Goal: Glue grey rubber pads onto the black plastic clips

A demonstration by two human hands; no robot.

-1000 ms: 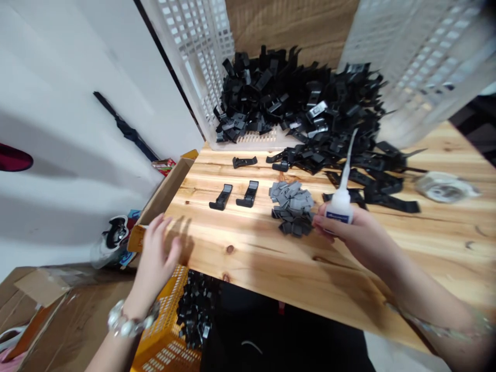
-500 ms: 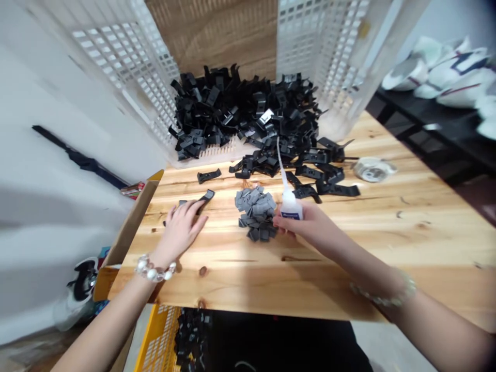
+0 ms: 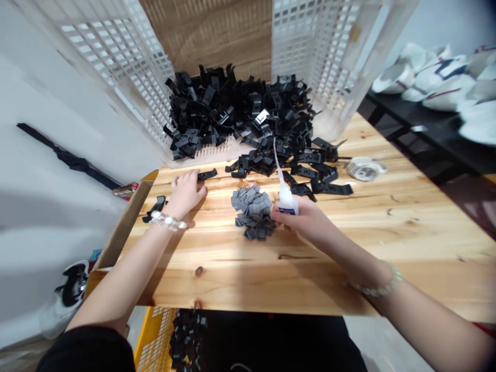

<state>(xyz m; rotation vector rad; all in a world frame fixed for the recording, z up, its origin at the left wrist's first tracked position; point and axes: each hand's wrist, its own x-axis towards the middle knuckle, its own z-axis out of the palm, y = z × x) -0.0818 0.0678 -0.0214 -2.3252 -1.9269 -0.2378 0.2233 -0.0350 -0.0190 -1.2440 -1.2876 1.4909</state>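
My right hand (image 3: 296,212) is closed round a small white squeeze bottle (image 3: 287,199) with a blue label and a long thin nozzle pointing up and away. Just left of that hand lies a heap of small grey rectangular pieces (image 3: 253,209). My left hand (image 3: 188,194) is over the tabletop, palm down, thumb apart from the fingers. Its fingertips are at the near end of a single black plastic clip (image 3: 207,174); whether they touch it is hard to see. Another black clip (image 3: 155,208) lies left of my left wrist.
A white plastic crate (image 3: 333,98) lies on its side at the back, its pile of black clips (image 3: 240,108) spilling onto the wooden table (image 3: 240,279). A tape roll (image 3: 366,169) sits at right. A cardboard box (image 3: 124,222) borders the left edge; a yellow crate (image 3: 149,336) stands below.
My left hand has moved forward, off the clips at the left, to the single clip farther back. One clip now shows beside my wrist. My right hand still holds the bottle.
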